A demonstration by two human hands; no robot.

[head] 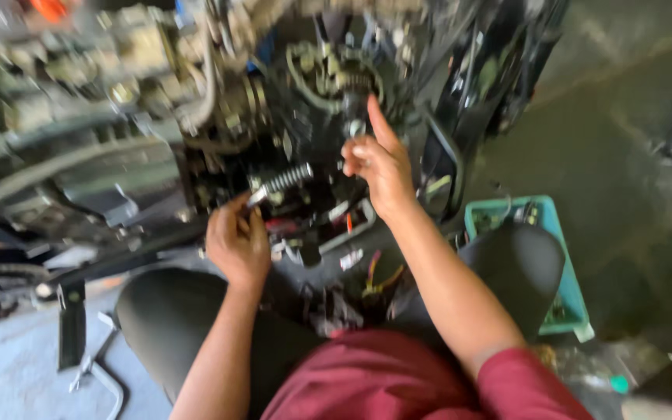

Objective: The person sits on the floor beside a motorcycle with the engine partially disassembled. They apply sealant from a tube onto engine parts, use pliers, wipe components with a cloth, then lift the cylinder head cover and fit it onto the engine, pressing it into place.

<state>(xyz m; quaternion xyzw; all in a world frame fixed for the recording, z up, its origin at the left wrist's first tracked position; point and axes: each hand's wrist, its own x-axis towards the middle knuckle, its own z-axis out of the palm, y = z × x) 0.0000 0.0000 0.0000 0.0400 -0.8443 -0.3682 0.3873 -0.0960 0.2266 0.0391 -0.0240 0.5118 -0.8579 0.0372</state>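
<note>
A motorcycle engine (305, 117) with its side exposed fills the upper middle of the blurred head view. My left hand (237, 241) is closed around the handle of a ratchet-like tool, whose ribbed metal shaft (285, 180) points up and right into the engine. My right hand (379, 159) is higher, index finger stretched upward, thumb and fingers pinched on a small shiny metal part (356, 128) at the engine's centre. Both forearms reach forward from a dark red shirt (398, 377).
A teal plastic tray (558, 233) with small parts sits on the concrete floor at the right. My knees in dark trousers (173, 311) flank the work area. Coloured wires (379, 272) hang below the engine. A metal stand (95, 365) lies at the lower left.
</note>
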